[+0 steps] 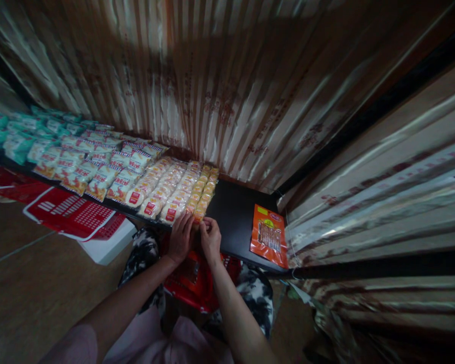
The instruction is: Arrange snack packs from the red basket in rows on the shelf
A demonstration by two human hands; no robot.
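Note:
My left hand [181, 236] and my right hand [211, 238] meet at the front edge of a black shelf [235, 217]. Both sets of fingers curl around the nearest packet of a row of small yellow snack packets [203, 194]. The fingers hide most of that packet. Beside that row lie rows of pale packets with red labels [163, 194]. Alone on the shelf's right part is an orange packet [270, 235], a short way from my right hand.
More red-and-white packets [87, 169] and teal packets [18, 136] fill the shelf to the left. A red basket [197, 283] sits on my lap below the hands. Another red basket [66, 212] stands on a white box at the left. Striped curtains hang behind and right.

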